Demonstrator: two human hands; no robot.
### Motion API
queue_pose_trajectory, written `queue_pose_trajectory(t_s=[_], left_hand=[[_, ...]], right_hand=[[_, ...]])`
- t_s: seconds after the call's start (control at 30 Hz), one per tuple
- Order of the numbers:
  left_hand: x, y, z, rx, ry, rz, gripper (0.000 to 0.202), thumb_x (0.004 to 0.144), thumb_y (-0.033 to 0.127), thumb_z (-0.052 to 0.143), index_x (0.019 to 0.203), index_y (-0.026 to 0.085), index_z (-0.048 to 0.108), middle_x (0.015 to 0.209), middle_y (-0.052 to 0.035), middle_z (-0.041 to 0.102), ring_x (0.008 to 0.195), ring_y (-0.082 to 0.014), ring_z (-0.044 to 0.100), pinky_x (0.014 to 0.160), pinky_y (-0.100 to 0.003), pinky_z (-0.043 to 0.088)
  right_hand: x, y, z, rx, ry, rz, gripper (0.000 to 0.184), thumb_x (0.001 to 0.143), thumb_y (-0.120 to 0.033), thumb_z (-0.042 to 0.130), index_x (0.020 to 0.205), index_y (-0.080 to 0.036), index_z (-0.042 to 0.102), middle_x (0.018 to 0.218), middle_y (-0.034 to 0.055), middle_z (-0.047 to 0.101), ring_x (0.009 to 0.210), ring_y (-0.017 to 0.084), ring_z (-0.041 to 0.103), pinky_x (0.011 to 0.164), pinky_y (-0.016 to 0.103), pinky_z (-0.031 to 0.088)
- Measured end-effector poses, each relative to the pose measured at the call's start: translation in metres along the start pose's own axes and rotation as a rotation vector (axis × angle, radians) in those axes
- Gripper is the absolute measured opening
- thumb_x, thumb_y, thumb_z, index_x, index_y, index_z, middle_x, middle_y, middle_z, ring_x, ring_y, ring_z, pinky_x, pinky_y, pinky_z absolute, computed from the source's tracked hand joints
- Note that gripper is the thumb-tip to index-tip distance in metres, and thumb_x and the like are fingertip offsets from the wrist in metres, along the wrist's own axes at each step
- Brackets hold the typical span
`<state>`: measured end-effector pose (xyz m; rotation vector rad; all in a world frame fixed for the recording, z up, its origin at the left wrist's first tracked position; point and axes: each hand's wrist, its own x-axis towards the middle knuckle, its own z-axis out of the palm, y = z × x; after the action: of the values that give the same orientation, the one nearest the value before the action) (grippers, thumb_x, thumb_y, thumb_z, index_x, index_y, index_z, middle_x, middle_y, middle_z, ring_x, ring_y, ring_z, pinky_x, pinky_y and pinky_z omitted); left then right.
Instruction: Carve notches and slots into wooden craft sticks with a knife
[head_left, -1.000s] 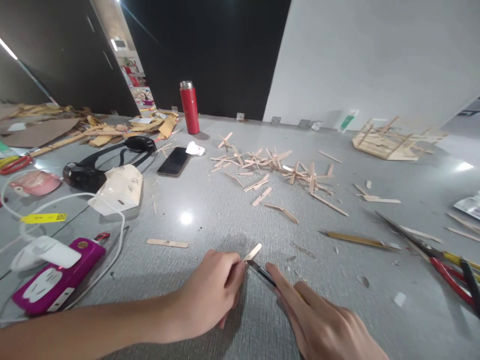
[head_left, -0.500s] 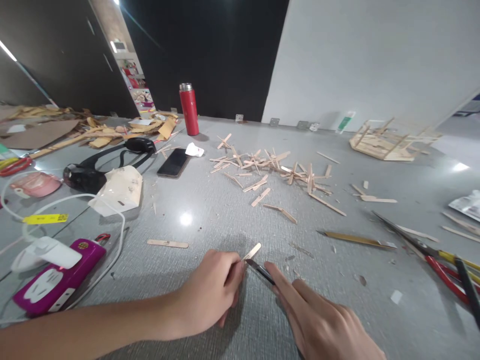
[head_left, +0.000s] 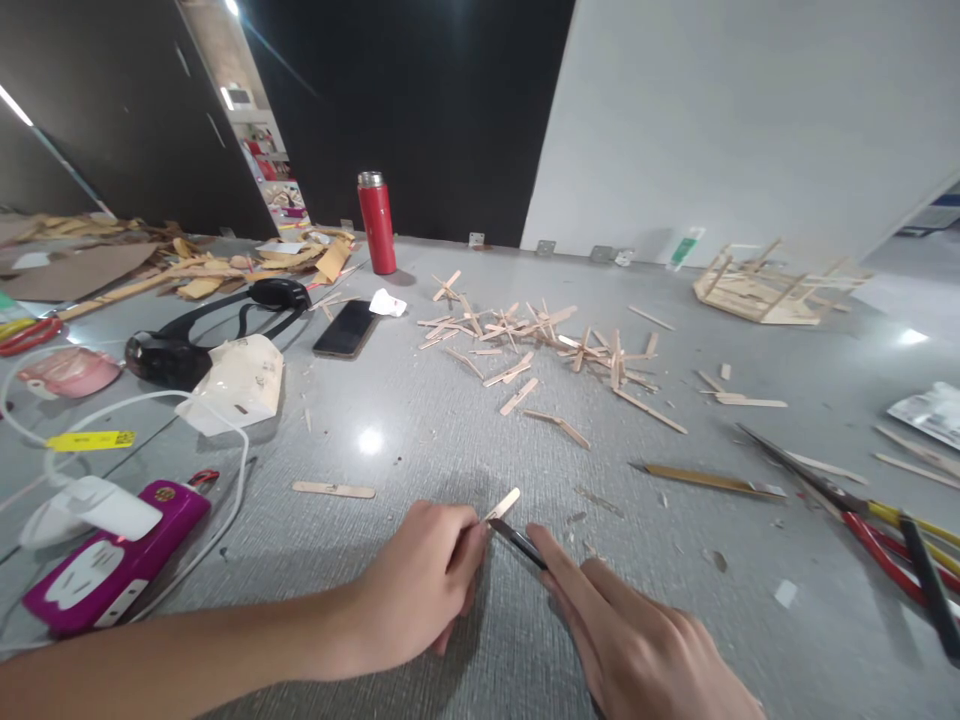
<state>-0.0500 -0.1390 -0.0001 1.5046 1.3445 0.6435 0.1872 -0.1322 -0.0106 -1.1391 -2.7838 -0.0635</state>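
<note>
Left hand [head_left: 439, 575], fingers pinching a stick [head_left: 508, 500] over the grey table [head_left: 300, 545], right hand [head_left: 637, 635], fingers closed round a knife [head_left: 519, 543], index finger stretched along it, blade tip at the stick, 1 loose stick [head_left: 334, 490] lying to the left, scattered sticks [head_left: 510, 326] beyond

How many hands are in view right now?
2: the left hand at lower center, holding a wooden stick; the right hand, right of it, holding a knife. No others show.

on the counter [head_left: 420, 450], a craft stick [head_left: 507, 501] juts forward from the left hand [head_left: 429, 565]; loose sticks [head_left: 517, 327] lie beyond, power strip [head_left: 176, 510] left, scissors [head_left: 847, 498] right, bottle [head_left: 379, 228] behind phone [head_left: 346, 330].
</note>
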Motion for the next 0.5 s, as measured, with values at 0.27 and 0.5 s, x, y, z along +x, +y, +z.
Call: queue_pose_trajectory(t_s=[0.27,0.5], left_hand=[[0.0,-0.002,0.0,-0.002,-0.015,0.033,0.047,0.106,0.048,0.032,0.07,0.02,0.044,0.046,0.0063,0.044,0.031,-0.0074,0.047,0.035,-0.017,0.034],[0.0,-0.003,0.001,0.018,0.018,0.09,0.046,0.107,0.043,0.034,0.069,0.02,0.044,0.047,0.0059,0.046,0.031,-0.0066,0.046,0.036,-0.017,0.033]], right_hand=[[0.002,-0.004,-0.006,-0.186,0.033,-0.111,0.094,0.064,0.009,0.046,0.155,-0.007,0.031,0.089,0.0046,0.066,0.059,0.014,0.064,0.051,0.025,0.054],[0.015,-0.018,-0.025,-0.718,0.192,-0.298,0.068,0.073,0.002,0.045,0.141,0.001,0.053,0.065,0.0048,0.058,0.048,0.017,0.055,0.041,0.028,0.045]])
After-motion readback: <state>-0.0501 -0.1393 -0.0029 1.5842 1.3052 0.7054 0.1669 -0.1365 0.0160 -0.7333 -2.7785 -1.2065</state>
